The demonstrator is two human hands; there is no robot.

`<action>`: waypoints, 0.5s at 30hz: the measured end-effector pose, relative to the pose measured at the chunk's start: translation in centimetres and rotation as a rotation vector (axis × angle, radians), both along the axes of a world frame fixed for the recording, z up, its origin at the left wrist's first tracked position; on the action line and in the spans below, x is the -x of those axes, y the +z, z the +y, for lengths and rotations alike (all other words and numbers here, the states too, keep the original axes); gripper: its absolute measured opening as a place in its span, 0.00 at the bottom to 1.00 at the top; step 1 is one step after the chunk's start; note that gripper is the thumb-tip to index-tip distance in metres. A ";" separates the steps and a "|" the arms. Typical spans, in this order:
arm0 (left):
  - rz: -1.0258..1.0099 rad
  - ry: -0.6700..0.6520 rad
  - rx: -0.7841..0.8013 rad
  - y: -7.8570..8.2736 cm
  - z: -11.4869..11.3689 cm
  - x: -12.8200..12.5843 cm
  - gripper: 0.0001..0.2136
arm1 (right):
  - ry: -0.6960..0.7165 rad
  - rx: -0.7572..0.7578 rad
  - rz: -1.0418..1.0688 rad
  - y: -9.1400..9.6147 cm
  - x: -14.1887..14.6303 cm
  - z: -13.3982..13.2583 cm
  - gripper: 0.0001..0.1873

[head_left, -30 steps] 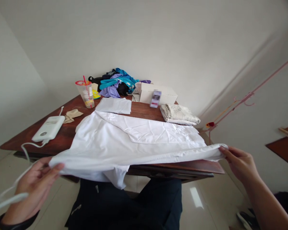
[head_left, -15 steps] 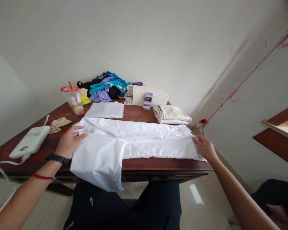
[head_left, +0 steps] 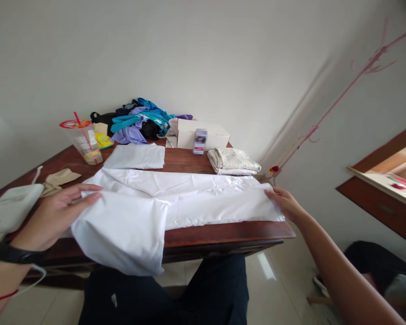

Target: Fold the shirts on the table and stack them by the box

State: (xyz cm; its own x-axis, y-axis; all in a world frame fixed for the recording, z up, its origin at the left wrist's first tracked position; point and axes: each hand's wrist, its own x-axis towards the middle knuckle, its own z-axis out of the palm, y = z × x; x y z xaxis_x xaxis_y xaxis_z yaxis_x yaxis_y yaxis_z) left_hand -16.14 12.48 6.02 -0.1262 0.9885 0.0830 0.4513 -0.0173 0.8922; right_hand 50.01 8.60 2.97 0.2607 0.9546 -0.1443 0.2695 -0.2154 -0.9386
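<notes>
A white garment (head_left: 203,205) lies stretched along the front of the table, with a wide flap that looks like a sleeve (head_left: 128,230) hanging over the near edge. My left hand (head_left: 62,207) pinches the upper left corner of that flap between thumb and fingers, holding it slightly raised. At the other end, my right hand (head_left: 282,201) grips the garment's right edge, its thumb on top and fingers partly hidden. A folded light grey cloth (head_left: 135,156) rests just behind the garment's left part. Folded patterned fabric (head_left: 234,160) sits behind its right part.
On the wooden table (head_left: 230,230) stand a plastic cup with a straw (head_left: 83,142), a white power bank (head_left: 13,207), a beige cloth (head_left: 59,180), a heap of clothes (head_left: 140,122) and a white box (head_left: 203,133). A pink coat rack (head_left: 338,97) leans at right.
My left hand has moved left and towards me, lifting the flap's corner a little. My right hand keeps its hold on the right edge. The view has shifted slightly right.
</notes>
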 end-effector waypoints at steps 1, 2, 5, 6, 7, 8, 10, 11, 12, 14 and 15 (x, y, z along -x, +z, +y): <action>-0.039 0.020 0.032 0.3 0.7 0.0 0.33 | -0.016 -0.053 -0.011 -0.1 0.2 0.4 0.30; -0.065 0.031 0.071 0.5 1.6 0.0 0.35 | -0.032 -0.090 -0.046 -0.2 0.3 0.8 0.29; -0.073 -0.008 0.193 0.6 4.4 0.1 0.38 | -0.086 -0.090 -0.271 -1.1 0.8 2.0 0.25; -0.066 -0.026 0.225 0.6 5.2 0.1 0.39 | -0.102 -0.070 -0.339 -1.4 0.9 2.4 0.23; -0.060 -0.038 0.251 0.5 5.9 -0.1 0.39 | -0.114 -0.054 -0.387 -1.8 0.9 2.7 0.22; -0.054 -0.047 0.273 0.5 6.4 -0.3 0.40 | -0.123 -0.045 -0.411 -2.0 0.9 2.9 0.21; -0.050 -0.044 0.305 0.6 6.9 -0.7 0.41 | -0.127 -0.040 -0.411 -2.4 0.7 3.1 0.20; -0.053 -0.040 0.314 0.8 6.8 -0.8 0.42 | -0.128 -0.037 -0.409 -2.5 0.5 3.1 0.20; -0.055 -0.034 0.324 0.9 6.6 -0.8 0.43 | -0.128 -0.033 -0.407 -2.4 0.3 3.0 0.21; -0.039 -0.023 0.357 1.3 5.7 -0.4 0.45 | -0.121 -0.024 -0.385 -2.1 0.0 2.8 0.24; -0.026 -0.018 0.382 1.3 5.2 -0.1 0.46 | -0.114 -0.014 -0.367 -1.8 -0.1 2.7 0.26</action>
